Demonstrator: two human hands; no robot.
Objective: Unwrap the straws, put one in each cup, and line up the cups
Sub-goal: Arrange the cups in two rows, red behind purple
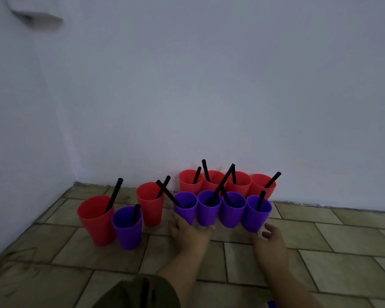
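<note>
— Is there any writing to read?

— The pale box (35, 15) high on the wall (231, 85) is too blurred to tell.

— Where do the cups stand?

— Four red cups (188, 186) stand in a row against the wall, and four purple cups (209, 216) stand touching in a row just in front of them. To the left are three more: a big red cup (96, 227), a lone purple cup (127, 234) touching it, and a third red cup (150, 210) a little farther back. A black straw (113, 194) leans in every cup.

— And the person's hands?

— Both reach forward, low over the tiled floor (342, 252). The left hand (187, 233) lies palm down at the foot of the two leftmost purple cups in the row. Its fingers are spread and relaxed and hold nothing, and it cannot be told whether they touch the cups. The right hand (270, 240) is just beside the foot of the rightmost purple cup, its fingers loosely curled and empty.
</note>
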